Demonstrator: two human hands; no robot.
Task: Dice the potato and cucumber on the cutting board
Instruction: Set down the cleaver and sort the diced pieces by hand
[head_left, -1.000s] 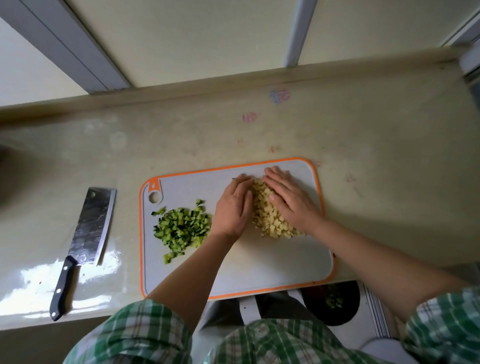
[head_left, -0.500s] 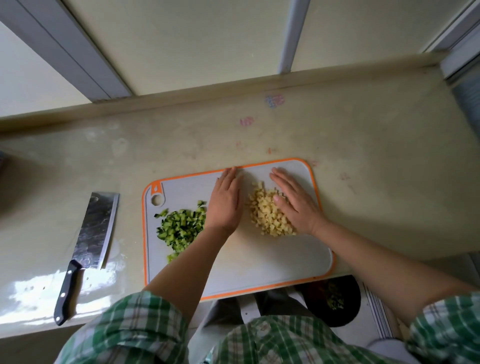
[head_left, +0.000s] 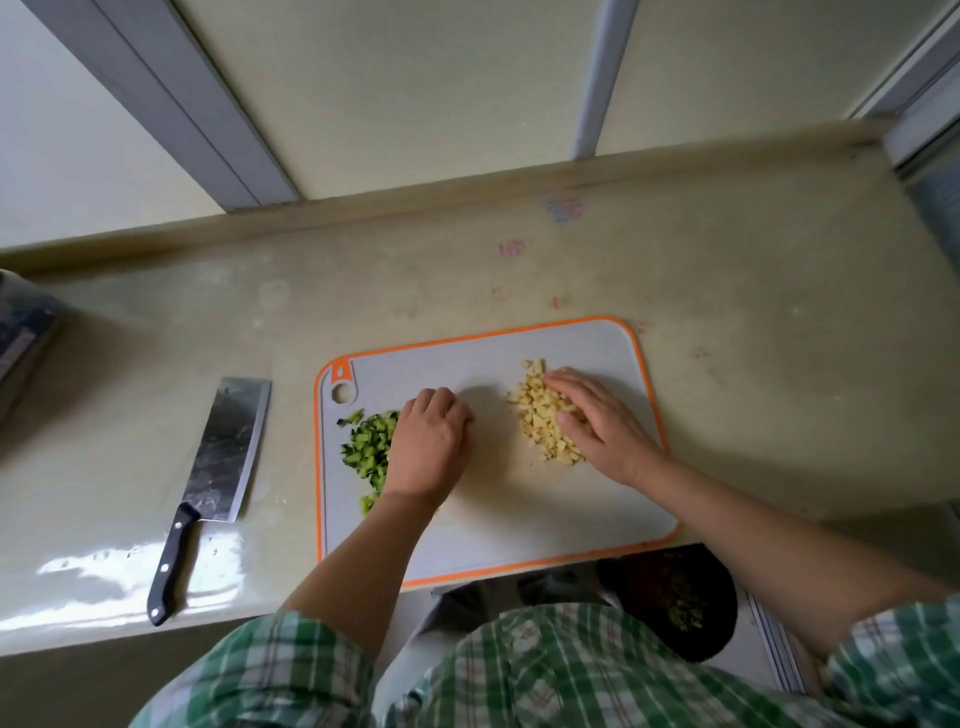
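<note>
Two hands tend two piles of dice on an orange-rimmed cutting board (head_left: 493, 525).

The left hand (head_left: 431, 447), fingers bent under, rests against the green cucumber dice (head_left: 370, 444) at the board's 9 o'clock. The right hand (head_left: 602, 428) lies with straight fingers on the pale potato dice (head_left: 537, 415) toward 1 o'clock. The two piles lie apart, with bare board between them. A cleaver (head_left: 228, 447) lies flat on the bench (head_left: 779, 364) at 9 o'clock of the board, with its black handle pointing to 6 o'clock.
</note>
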